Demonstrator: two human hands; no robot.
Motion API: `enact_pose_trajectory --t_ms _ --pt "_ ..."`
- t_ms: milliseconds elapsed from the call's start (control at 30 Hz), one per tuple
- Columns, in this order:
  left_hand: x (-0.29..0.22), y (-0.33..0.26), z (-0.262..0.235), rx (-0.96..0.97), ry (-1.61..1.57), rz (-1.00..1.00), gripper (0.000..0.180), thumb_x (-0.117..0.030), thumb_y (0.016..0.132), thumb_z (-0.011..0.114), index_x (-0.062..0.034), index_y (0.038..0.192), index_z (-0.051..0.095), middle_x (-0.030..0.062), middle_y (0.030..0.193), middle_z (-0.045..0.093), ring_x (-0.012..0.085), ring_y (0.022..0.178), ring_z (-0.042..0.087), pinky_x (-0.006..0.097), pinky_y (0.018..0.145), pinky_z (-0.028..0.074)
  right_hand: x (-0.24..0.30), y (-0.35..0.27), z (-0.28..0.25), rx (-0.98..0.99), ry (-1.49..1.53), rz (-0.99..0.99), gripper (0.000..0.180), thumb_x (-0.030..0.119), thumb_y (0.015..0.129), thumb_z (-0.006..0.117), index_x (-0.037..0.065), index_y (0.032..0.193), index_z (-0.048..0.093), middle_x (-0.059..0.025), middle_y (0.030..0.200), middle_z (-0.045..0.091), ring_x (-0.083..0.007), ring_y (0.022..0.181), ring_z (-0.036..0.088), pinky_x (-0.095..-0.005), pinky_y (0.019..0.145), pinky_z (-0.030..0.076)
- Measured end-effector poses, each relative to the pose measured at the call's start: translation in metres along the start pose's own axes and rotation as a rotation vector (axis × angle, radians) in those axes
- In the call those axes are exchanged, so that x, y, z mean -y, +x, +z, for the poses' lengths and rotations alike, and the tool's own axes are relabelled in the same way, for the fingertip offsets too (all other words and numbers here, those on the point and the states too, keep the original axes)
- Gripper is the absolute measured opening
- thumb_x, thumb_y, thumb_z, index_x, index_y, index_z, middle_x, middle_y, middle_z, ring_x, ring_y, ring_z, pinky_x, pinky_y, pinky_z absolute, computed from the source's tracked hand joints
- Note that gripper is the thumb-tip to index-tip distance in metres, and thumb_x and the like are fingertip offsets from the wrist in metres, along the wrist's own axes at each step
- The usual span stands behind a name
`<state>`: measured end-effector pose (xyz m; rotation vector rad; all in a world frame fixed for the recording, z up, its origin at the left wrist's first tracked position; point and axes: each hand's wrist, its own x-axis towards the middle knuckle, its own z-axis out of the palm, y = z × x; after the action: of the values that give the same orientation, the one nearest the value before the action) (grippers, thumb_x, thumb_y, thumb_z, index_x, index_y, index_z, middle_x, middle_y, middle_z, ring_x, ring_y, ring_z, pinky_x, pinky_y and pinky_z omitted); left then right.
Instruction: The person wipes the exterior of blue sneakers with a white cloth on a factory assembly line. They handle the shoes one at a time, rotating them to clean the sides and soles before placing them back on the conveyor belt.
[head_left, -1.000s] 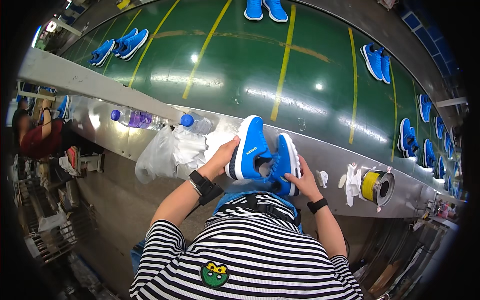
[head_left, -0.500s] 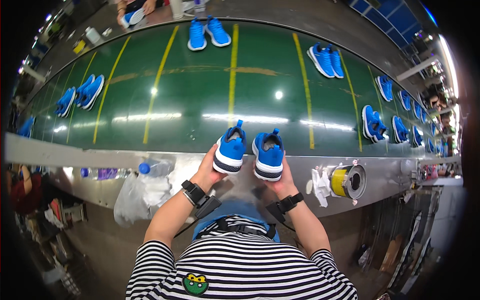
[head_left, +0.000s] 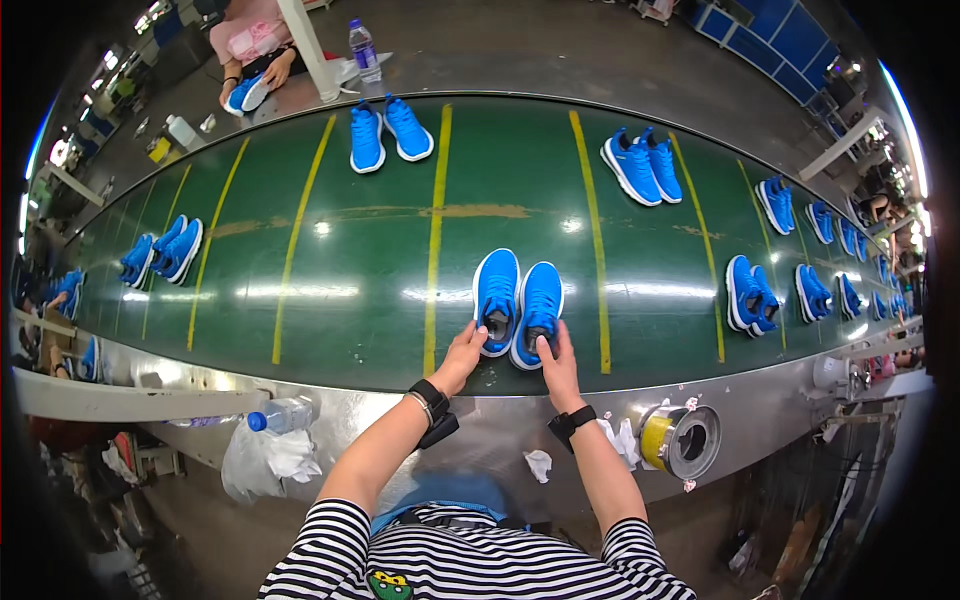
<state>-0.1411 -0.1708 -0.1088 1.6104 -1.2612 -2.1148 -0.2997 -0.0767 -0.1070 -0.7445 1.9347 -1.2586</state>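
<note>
Since the earlier frame: pair lowered from above the steel edge and set flat on the belt, toes away. Green conveyor belt (head_left: 330, 260) with yellow stripes, carrying other blue pairs (head_left: 640, 165) spaced along it. Blue pair of sneakers (head_left: 518, 300) now side by side near the belt's near edge, between two stripes. Left hand (head_left: 462, 355) with fingers pressed on the left heel; right hand (head_left: 556, 358) likewise on the right heel, neither lifting. Step judged: final squaring of the pair. Next calls for releasing without skewing. Tape roll (head_left: 668, 440) and water bottle (head_left: 280, 414) on the steel ledge.
</note>
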Motion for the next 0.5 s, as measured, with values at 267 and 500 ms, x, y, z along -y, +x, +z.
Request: enact_pose_trajectory --t_ms 267,500 --pt "0.031 -0.140 -0.076 0.260 0.624 0.585 0.050 -0.034 0.083 0.053 -0.0018 0.120 0.045 0.0169 0.115 0.051 0.0248 0.109 0.048 0.033 0.088 0.039 0.001 0.002 -0.002 -0.321 -0.269 -0.340 0.045 0.017 0.081 0.056 -0.001 0.119 0.041 -0.0162 0.114 0.044 -0.0276 0.104 0.043 -0.0353 0.089 0.033" --pt "0.008 -0.321 -0.202 0.720 0.476 0.544 0.047 -0.022 0.085 0.055 -0.0022 0.125 0.041 0.0142 0.119 0.046 0.0250 0.107 0.045 0.031 0.092 0.034 0.151 -0.069 0.119 0.235 0.179 -0.535 0.025 0.007 0.085 0.050 0.000 0.109 0.049 -0.0069 0.101 0.052 -0.0146 0.092 0.050 -0.0256 0.081 0.040"
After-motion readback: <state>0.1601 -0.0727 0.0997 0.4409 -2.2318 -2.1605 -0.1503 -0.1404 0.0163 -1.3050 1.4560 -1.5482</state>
